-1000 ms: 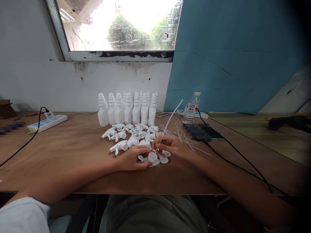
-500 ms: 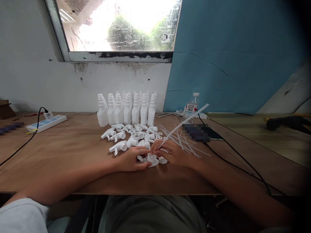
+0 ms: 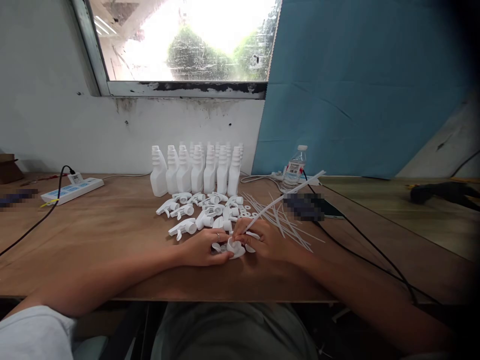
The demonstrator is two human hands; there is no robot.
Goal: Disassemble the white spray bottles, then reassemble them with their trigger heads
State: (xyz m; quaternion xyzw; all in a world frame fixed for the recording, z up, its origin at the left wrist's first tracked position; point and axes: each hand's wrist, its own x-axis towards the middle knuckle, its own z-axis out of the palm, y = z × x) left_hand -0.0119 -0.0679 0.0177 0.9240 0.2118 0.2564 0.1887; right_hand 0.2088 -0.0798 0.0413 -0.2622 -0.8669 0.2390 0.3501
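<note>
My left hand [image 3: 206, 247] is closed on a white trigger spray head [image 3: 236, 247] near the front of the table, its round collar turned up toward me. Pinched in the fingers of my right hand [image 3: 264, 239] is a long white plastic tube [image 3: 273, 204], which slants up to the right. The tube's lower end sits at the collar, hidden by my fingertips, so I cannot tell how far in it goes. Just beyond my hands lie several loose white spray heads [image 3: 183, 228]. Thin white tubes [image 3: 288, 225] are scattered to the right, beside small white rings [image 3: 247, 207].
White bottles [image 3: 159, 175] stand in rows by the wall. A clear water bottle [image 3: 294, 170], a phone [image 3: 332, 208] and black cables [image 3: 360, 237] are at the right. On the left a power strip [image 3: 73, 191] lies with a black cord.
The long tube has tilted lower to the right, its far end dropping. My right hand has turned slightly at the collar, while my left hand keeps its hold on the spray head.
</note>
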